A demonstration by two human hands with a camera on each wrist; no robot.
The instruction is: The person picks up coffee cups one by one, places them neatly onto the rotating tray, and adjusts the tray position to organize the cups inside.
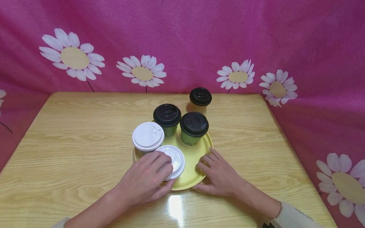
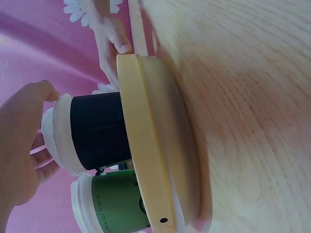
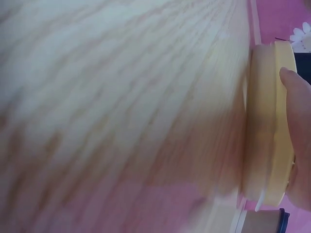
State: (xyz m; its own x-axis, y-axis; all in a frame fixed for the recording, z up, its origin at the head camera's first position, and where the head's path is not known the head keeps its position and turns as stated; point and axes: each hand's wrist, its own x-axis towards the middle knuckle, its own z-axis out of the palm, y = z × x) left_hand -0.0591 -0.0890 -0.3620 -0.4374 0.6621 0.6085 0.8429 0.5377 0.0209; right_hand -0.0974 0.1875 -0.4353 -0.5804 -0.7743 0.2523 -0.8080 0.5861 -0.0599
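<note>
A round yellow tray (image 1: 189, 172) stands on the table, raised on a thick base. On it are two paper cups with white lids and two green cups with black lids. My left hand (image 1: 148, 177) grips the nearer white lid (image 1: 177, 161) from above, thumb and fingers at its edge. That cup has a black sleeve (image 2: 97, 131) and stands upright. Beside it is the other white-lidded cup (image 1: 148, 136), green-sided in the left wrist view. My right hand (image 1: 219, 172) holds the tray's right rim, its thumb (image 3: 286, 77) against the edge and fingertips curled over the inside.
One green cup (image 1: 195, 128) stands at the tray's back right, another green cup (image 1: 167, 118) at its back left. Behind the tray a brown cup with a black lid (image 1: 200, 98) stands on the wooden table (image 1: 85, 142). A pink flowered cloth (image 1: 182, 38) hangs around the table.
</note>
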